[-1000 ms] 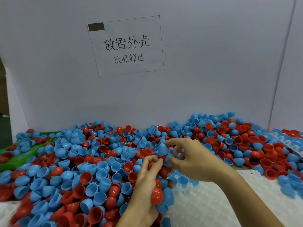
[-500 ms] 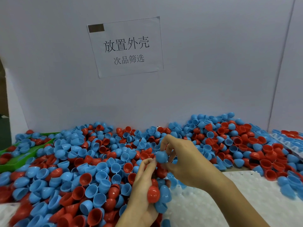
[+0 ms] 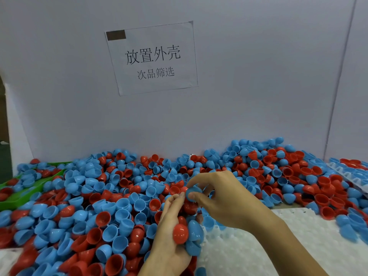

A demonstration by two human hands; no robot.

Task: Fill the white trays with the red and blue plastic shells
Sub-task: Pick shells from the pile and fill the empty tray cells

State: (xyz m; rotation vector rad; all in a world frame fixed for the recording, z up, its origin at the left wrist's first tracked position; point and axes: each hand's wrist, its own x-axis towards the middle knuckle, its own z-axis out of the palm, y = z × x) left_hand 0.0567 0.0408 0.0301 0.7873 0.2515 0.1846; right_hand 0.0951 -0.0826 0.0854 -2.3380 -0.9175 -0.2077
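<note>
Since half a second ago, the right hand (image 3: 225,198) has carried its blue shell (image 3: 193,194) down until it almost meets the fingertips of the left hand (image 3: 171,242); before, it was held a little higher and clear of them.

Lowest in the frame, the left hand is cupped palm-up, fingers curled round a cluster of shells: a red shell (image 3: 180,234) and a blue one beside it are plainest, with more tucked under the palm. To the lower right lies the white tray (image 3: 249,253), its bumpy sockets mostly bare, directly beneath the right forearm and just right of the left hand.

At frame centre, the right thumb and forefinger pinch the blue shell by its rim, the other fingers arched loosely above. That shell sits just above and left of the tray's near sockets, so the right hand looks better placed to seat it; my guess is it either drops there or joins the left hand's stock.

Beyond, the heap of shells (image 3: 119,196) spreads across the frame. A green bin (image 3: 18,198) shows at mid-left, a second tray (image 3: 350,174) at mid-right, and a paper sign (image 3: 153,58) on the back wall in the upper centre.
</note>
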